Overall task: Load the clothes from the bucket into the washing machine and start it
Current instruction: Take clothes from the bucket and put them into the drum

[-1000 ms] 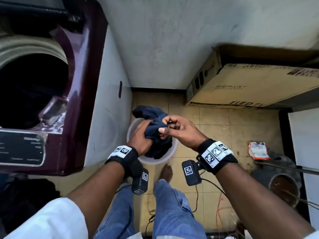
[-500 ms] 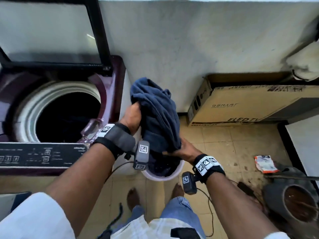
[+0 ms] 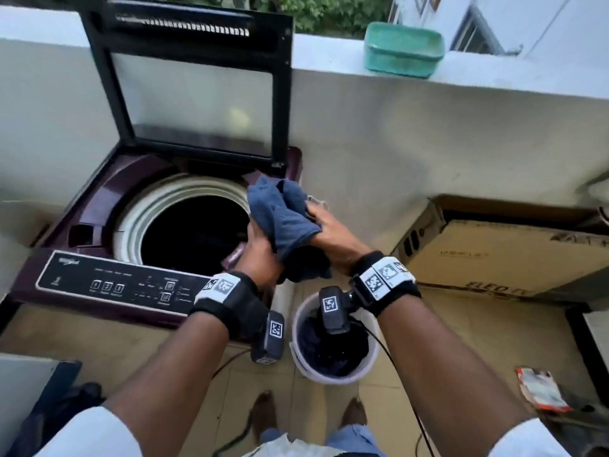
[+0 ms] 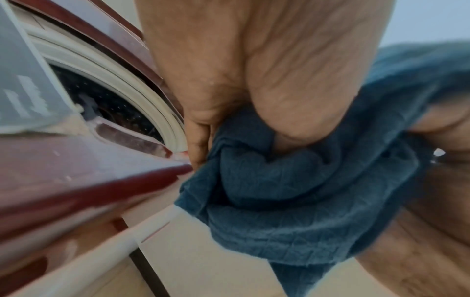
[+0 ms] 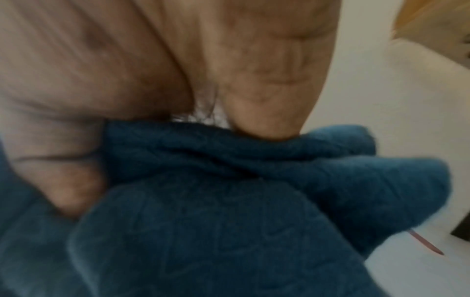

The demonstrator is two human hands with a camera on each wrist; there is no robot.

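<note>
both hands hold one dark blue garment (image 3: 283, 222) at the right edge of the washing machine (image 3: 99, 206) top, just beside the drum opening (image 3: 194, 232), not yet inside it. left hand (image 3: 260, 255) grips the cloth w/ fingers curled round a bunched fold; left wrist view shows thumb and fingers (image 4: 201, 144) closed on the fabric. right hand (image 3: 333, 235) also grips it, thumb pressed into the cloth in right wrist view (blurred). lid (image 3: 197, 94) stands raised, upright at the back. control panel (image 3: 125, 285) at the front edge, untouched. white bucket (image 3: 300, 354) on the tiled floor just right of the machine, below the right wrist, w/ more dark clothes (image 3: 329, 351) in it. cardboard tv box (image 3: 494, 255) against the wall to the right. green tub (image 3: 403, 49) on the parapet. red-white packet (image 3: 540, 389) on floor, far right.
</note>
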